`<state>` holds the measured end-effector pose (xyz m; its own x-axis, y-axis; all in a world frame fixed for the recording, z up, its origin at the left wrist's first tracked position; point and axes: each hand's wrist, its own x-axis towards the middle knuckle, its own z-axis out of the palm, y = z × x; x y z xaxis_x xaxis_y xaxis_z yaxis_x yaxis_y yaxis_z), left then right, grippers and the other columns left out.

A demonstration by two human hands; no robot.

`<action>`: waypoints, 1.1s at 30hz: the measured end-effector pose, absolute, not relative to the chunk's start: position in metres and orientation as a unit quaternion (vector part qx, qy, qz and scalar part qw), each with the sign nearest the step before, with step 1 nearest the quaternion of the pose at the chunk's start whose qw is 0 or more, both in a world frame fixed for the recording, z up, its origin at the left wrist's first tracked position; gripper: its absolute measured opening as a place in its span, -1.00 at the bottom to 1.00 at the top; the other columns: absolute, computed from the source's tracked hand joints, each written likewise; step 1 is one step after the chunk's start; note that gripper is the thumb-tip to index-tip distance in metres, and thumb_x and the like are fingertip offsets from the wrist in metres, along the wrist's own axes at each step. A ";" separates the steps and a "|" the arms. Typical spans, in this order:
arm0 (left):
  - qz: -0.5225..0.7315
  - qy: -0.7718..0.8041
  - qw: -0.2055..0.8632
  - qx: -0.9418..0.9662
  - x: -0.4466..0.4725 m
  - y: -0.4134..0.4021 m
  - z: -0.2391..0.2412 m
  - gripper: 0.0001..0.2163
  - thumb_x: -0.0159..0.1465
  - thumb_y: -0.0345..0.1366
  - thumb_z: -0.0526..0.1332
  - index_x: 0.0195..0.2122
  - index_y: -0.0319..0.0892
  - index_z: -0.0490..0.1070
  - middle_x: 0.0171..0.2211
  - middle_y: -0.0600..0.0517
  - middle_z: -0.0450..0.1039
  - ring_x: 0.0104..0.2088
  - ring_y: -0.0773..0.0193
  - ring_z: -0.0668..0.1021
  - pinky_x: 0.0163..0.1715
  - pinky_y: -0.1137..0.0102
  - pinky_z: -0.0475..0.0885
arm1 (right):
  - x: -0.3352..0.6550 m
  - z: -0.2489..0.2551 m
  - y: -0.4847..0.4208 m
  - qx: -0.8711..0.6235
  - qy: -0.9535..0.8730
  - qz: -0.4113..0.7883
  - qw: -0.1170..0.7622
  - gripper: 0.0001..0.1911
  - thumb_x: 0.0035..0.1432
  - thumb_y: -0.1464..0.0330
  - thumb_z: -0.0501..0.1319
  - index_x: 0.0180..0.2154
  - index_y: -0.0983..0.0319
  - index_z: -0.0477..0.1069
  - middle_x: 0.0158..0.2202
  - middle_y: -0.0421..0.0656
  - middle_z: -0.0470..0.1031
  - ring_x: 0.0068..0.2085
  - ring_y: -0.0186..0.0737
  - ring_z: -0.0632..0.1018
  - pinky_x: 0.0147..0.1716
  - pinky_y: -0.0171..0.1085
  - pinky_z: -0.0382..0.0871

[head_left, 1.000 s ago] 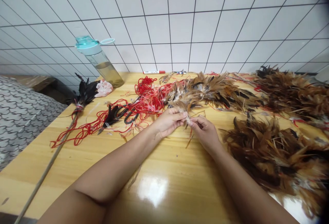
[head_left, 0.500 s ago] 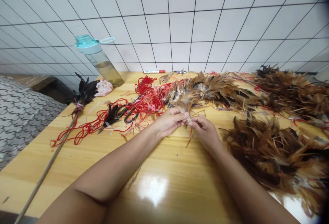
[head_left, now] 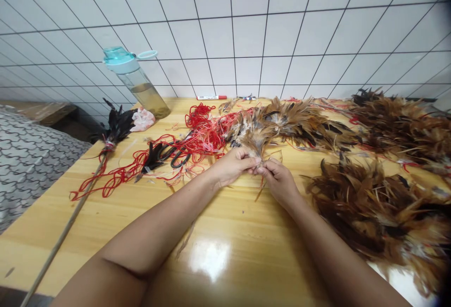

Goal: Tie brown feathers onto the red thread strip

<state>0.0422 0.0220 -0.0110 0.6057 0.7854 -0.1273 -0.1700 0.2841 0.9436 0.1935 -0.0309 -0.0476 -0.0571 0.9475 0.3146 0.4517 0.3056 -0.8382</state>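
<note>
Over the middle of the wooden table point(head_left: 155, 246), my left hand point(head_left: 234, 167) pinches a small bundle of brown feathers point(head_left: 256, 142) near its quill end, the tips fanning away from me. My right hand point(head_left: 282, 180) is closed right beside it, thumb and fingertips pressed together at the bundle's base. Whether a quill or thread lies in the right fingertips is hidden. Just beyond the hands a long pile of brown feathers point(head_left: 303, 119) is spread. Tangled red cord point(head_left: 211, 130) lies past my left hand, with dark-handled scissors point(head_left: 180, 156) partly under it.
Larger feather heaps point(head_left: 373, 203) cover the right side. At left, a stick point(head_left: 70, 224) topped with black feathers point(head_left: 120, 126) leans over the table edge. A teal-lidded bottle point(head_left: 148, 95), crumpled tissue point(head_left: 143, 120) and a red-capped marker point(head_left: 211, 97) sit near the tiled wall point(head_left: 250, 34).
My right fingertips have come slightly closer to my left ones, now meeting at the base of the feather bundle. Everything else lies as before.
</note>
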 end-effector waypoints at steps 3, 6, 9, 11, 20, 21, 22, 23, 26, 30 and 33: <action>0.326 0.305 0.728 0.520 0.041 0.024 -0.011 -0.66 -0.06 -0.15 0.44 -0.58 -0.31 0.38 -0.62 0.05 0.41 -0.60 0.47 0.37 -0.51 0.48 0.22 | 0.194 -0.047 -0.031 -0.519 -0.673 0.282 0.446 -0.76 0.19 0.31 0.11 -0.46 0.20 0.47 -0.41 -0.14 0.44 -0.31 -0.23 0.46 -0.27 -0.26 0.32; 0.336 0.310 0.726 0.514 0.040 0.025 -0.009 -0.69 -0.03 -0.17 0.42 -0.57 -0.32 0.39 -0.62 0.05 0.41 -0.57 0.45 0.39 -0.50 0.48 0.22 | 0.195 -0.044 -0.031 -0.516 -0.655 0.304 0.461 -0.75 0.21 0.27 0.10 -0.42 0.20 0.48 -0.40 -0.14 0.47 -0.30 -0.22 0.47 -0.25 -0.25 0.33; 0.336 0.317 0.727 0.508 0.039 0.025 -0.007 -0.71 -0.03 -0.19 0.42 -0.53 -0.33 0.43 -0.57 0.02 0.43 -0.54 0.43 0.41 -0.49 0.48 0.22 | 0.197 -0.039 -0.031 -0.512 -0.638 0.331 0.470 -0.73 0.20 0.22 0.12 -0.40 0.21 0.49 -0.40 -0.13 0.48 -0.29 -0.21 0.48 -0.22 -0.23 0.33; 0.338 0.323 0.727 0.503 0.039 0.025 -0.006 -0.70 -0.05 -0.19 0.43 -0.53 -0.33 0.43 -0.56 0.02 0.43 -0.53 0.43 0.41 -0.48 0.48 0.23 | 0.199 -0.036 -0.031 -0.505 -0.632 0.351 0.472 -0.72 0.20 0.19 0.12 -0.39 0.20 0.49 -0.39 -0.14 0.49 -0.28 -0.21 0.48 -0.21 -0.23 0.33; 0.273 0.306 0.692 0.594 0.036 0.027 -0.014 -0.67 0.01 -0.14 0.39 -0.61 -0.31 0.39 -0.66 0.09 0.32 -0.59 0.47 0.33 -0.52 0.49 0.18 | 0.202 -0.034 -0.030 -0.498 -0.636 0.405 0.428 -0.71 0.10 0.19 0.19 -0.56 0.22 0.36 -0.46 -0.18 0.38 -0.36 -0.26 0.41 -0.28 -0.26 0.28; 0.266 0.308 0.681 0.608 0.036 0.027 -0.015 -0.68 0.02 -0.13 0.37 -0.60 -0.32 0.39 -0.65 0.09 0.32 -0.58 0.46 0.33 -0.51 0.49 0.19 | 0.202 -0.034 -0.030 -0.498 -0.635 0.406 0.429 -0.71 0.09 0.19 0.19 -0.56 0.22 0.36 -0.47 -0.19 0.36 -0.37 -0.26 0.40 -0.30 -0.26 0.28; 0.265 0.310 0.675 0.615 0.036 0.027 -0.016 -0.69 0.03 -0.14 0.37 -0.58 -0.32 0.41 -0.63 0.08 0.34 -0.57 0.46 0.35 -0.49 0.48 0.21 | 0.202 -0.035 -0.030 -0.497 -0.633 0.407 0.432 -0.73 0.09 0.20 0.19 -0.55 0.22 0.35 -0.49 -0.20 0.34 -0.38 -0.27 0.38 -0.31 -0.27 0.26; 0.271 0.310 0.670 0.617 0.036 0.027 -0.016 -0.70 0.03 -0.14 0.37 -0.54 -0.32 0.43 -0.60 0.07 0.38 -0.54 0.44 0.37 -0.45 0.47 0.25 | 0.202 -0.035 -0.030 -0.496 -0.629 0.408 0.438 -0.73 0.08 0.20 0.19 -0.55 0.22 0.35 -0.50 -0.22 0.31 -0.40 -0.29 0.37 -0.33 -0.28 0.25; 0.304 0.295 0.665 0.615 0.038 0.025 -0.013 -0.73 0.00 -0.21 0.40 -0.38 -0.30 0.48 -0.45 0.03 0.48 -0.40 0.36 0.47 -0.30 0.44 0.33 | 0.202 -0.036 -0.030 -0.494 -0.617 0.410 0.455 -0.73 0.06 0.22 0.19 -0.57 0.21 0.29 -0.54 -0.25 0.23 -0.44 -0.32 0.30 -0.39 -0.31 0.21; 0.308 0.304 0.651 0.624 0.040 0.023 -0.009 -0.72 0.00 -0.24 0.39 -0.33 -0.30 0.48 -0.40 0.00 0.50 -0.36 0.32 0.49 -0.27 0.42 0.35 | 0.200 -0.038 -0.029 -0.500 -0.598 0.412 0.472 -0.75 0.04 0.24 0.20 -0.56 0.21 0.26 -0.54 -0.26 0.20 -0.45 -0.33 0.27 -0.41 -0.32 0.17; 0.314 0.329 0.630 0.630 0.039 0.023 -0.006 -0.73 -0.02 -0.25 0.40 -0.34 -0.31 0.48 -0.40 0.00 0.50 -0.37 0.32 0.49 -0.27 0.42 0.35 | 0.198 -0.040 -0.028 -0.515 -0.579 0.407 0.483 -0.79 0.01 0.24 0.20 -0.53 0.21 0.28 -0.53 -0.25 0.22 -0.44 -0.31 0.27 -0.42 -0.31 0.16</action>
<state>0.0394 0.0227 -0.0065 0.5860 0.8101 -0.0184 0.0180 0.0097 0.9998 0.1982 -0.0279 -0.0402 -0.0023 0.9901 0.1405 0.2034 0.1381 -0.9693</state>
